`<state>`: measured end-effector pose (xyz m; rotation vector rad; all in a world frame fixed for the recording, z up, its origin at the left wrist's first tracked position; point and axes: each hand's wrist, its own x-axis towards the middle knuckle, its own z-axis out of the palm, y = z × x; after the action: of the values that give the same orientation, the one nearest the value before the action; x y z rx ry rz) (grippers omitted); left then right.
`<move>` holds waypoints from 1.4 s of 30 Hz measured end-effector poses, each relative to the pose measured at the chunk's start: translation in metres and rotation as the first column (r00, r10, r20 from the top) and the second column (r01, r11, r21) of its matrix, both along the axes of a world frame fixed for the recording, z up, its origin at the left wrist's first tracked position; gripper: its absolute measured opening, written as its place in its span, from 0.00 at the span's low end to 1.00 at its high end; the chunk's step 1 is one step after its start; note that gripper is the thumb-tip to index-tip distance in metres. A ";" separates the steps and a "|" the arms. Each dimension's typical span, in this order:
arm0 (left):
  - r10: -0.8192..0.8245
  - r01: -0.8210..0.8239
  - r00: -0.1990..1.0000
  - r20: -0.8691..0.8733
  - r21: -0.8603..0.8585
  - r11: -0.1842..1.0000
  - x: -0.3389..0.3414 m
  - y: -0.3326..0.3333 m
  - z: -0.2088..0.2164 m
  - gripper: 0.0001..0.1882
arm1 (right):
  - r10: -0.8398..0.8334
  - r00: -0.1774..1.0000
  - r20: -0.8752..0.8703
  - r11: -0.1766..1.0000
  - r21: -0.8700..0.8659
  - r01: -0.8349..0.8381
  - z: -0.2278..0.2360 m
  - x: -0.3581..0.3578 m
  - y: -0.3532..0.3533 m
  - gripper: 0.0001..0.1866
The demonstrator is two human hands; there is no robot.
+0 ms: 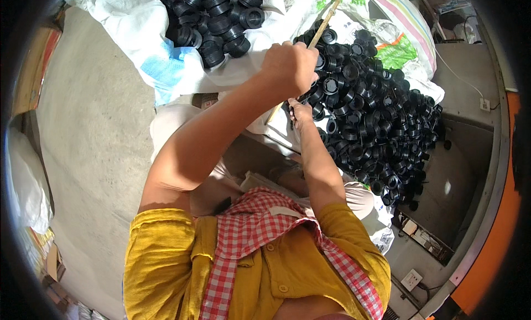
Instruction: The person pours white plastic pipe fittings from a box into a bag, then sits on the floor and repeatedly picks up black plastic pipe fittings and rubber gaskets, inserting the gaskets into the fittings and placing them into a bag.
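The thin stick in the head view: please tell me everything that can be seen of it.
The thin stick is long and pale yellowish-brown, and looks like wood or bamboo. It slants from upper right to lower left in the picture, its upper part crossing the edge of the heap of black plastic pieces. The left hand is closed around it, hiding its middle. A lower length shows beside the right hand; contact there is unclear.

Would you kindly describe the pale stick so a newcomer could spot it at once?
Find the big heap of black round parts right of centre. At its upper left, the person's left hand is closed around the stick. It is long, thin and pale tan, unlike the short, round black parts beside it.
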<state>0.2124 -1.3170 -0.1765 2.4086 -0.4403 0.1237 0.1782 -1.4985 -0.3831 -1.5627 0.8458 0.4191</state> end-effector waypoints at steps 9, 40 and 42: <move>-0.127 0.128 0.989 -0.080 0.004 0.992 -0.005 -0.008 -0.013 0.16 | 0.330 0.924 0.194 0.798 -0.581 -0.162 0.018 -0.040 -0.031 0.19; -0.467 0.122 0.240 -0.851 -0.451 0.884 -0.048 -0.045 -0.036 0.22 | 0.985 0.094 0.148 0.172 -0.916 -0.363 0.231 -0.099 -0.058 0.14; -0.490 0.143 0.230 -0.841 -0.469 0.872 -0.048 -0.045 -0.037 0.20 | 0.975 0.130 0.179 0.215 -0.903 -0.371 0.230 -0.098 -0.058 0.12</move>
<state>0.1639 -1.3624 -0.2130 1.5799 -0.2772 -1.3249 0.0798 -1.5561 -0.1534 -2.5778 -0.8141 0.0472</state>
